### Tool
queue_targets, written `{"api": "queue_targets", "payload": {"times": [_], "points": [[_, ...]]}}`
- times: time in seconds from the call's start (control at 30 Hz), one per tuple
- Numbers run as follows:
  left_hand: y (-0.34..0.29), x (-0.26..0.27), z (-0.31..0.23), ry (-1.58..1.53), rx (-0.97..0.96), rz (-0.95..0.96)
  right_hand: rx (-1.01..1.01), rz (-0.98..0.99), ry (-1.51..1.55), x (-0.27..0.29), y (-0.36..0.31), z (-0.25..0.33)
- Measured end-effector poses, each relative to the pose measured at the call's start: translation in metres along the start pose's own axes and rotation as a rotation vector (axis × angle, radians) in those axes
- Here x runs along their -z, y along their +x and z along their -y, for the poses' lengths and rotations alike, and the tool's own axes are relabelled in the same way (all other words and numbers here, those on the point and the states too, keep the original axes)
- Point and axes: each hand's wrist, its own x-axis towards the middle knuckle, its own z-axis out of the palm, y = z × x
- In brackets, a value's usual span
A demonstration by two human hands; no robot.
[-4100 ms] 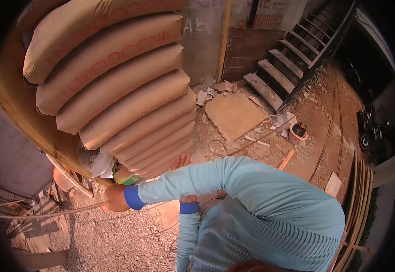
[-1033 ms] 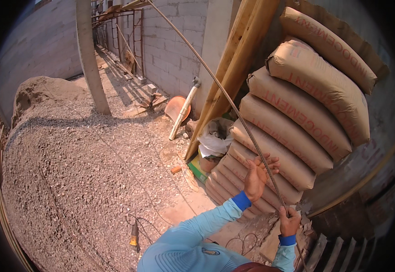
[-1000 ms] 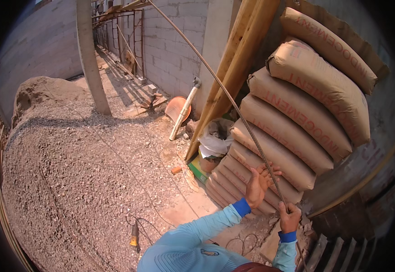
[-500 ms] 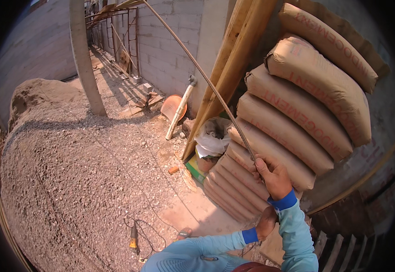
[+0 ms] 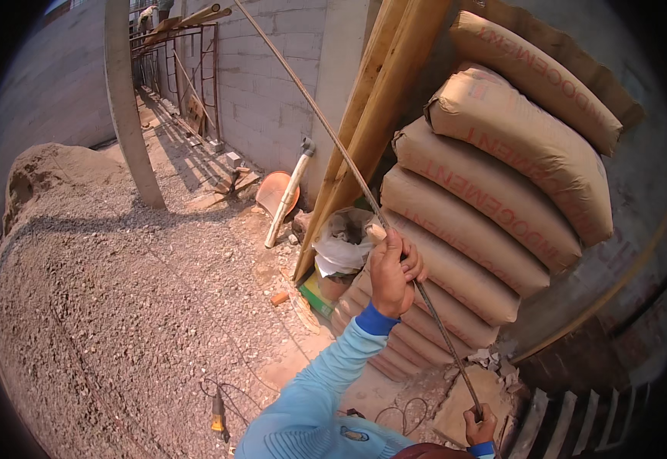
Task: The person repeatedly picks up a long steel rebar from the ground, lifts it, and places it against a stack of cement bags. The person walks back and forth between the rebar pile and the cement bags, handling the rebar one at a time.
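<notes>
A long ribbed steel rod, a rebar [image 5: 451, 348], runs slantwise from the upper left down to the lower right. My left hand [image 5: 396, 275] is wrapped round its middle stretch, in front of stacked brown paper cement bags [image 5: 456, 233]. Farther down, near the lower edge, my right hand [image 5: 480, 425] is closed round the same rod. The rod's far end passes out of the top of the picture. Beside my left hand sits a whitish plastic sack [image 5: 342, 243], with a green-and-yellow bag [image 5: 315, 294] under it.
Wooden planks [image 5: 364, 115] lean beside the bags. A gravel heap [image 5: 119, 306] covers the left, with a concrete post [image 5: 128, 107] behind it. On the ground lie a yellow power tool [image 5: 218, 413] with a cord, a pale pipe [image 5: 287, 195] and an orange basin [image 5: 274, 191]. Scaffolding [image 5: 209, 76] stands farther back.
My left hand has come up from low near my body to grip the rod's middle. My right hand has moved down to a lower part of the rod. The view has shifted slightly.
</notes>
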Motion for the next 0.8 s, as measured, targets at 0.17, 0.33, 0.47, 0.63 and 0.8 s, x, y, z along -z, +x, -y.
{"api": "queue_targets", "payload": {"times": [0.17, 0.33, 0.47, 0.63, 0.8], "points": [[0.078, 0.022, -0.048, 0.029, -0.111, 0.068, 0.039, -0.101, 0.189, -0.043, 0.048, 0.049], [0.025, 0.083, -0.013, 0.07, 0.076, 0.085, 0.099, 0.112, 0.347, -0.101, 0.087, 0.148], [-0.09, 0.119, 0.053, 0.084, 0.455, 0.044, -0.049, 0.218, 0.543, -0.108, 0.145, 0.224], [-0.162, 0.1, 0.105, 0.627, 0.435, 0.195, -0.048, 0.501, 0.6, -0.134, 0.198, 0.302], [-0.147, 0.091, 0.076, 0.519, 0.376, 0.105, 0.19, 0.629, 0.635, -0.154, 0.217, 0.337]]}}
